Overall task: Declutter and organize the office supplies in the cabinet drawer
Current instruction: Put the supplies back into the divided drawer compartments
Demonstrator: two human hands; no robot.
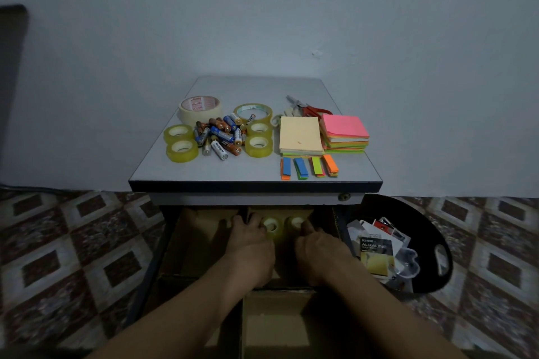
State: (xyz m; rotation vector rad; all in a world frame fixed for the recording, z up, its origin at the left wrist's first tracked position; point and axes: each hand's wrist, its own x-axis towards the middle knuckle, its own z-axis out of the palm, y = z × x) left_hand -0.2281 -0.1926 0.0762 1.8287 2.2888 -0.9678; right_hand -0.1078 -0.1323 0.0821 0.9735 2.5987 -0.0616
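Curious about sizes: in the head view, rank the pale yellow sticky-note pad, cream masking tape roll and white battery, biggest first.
1. pale yellow sticky-note pad
2. cream masking tape roll
3. white battery
All share one cabinet top, so nearness hardly matters.

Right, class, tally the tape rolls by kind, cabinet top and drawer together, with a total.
Masking tape roll: 1
Large clear tape roll: 1
Small clear tape rolls: 6 (4 on the cabinet top, 2 in the drawer)
Total: 8
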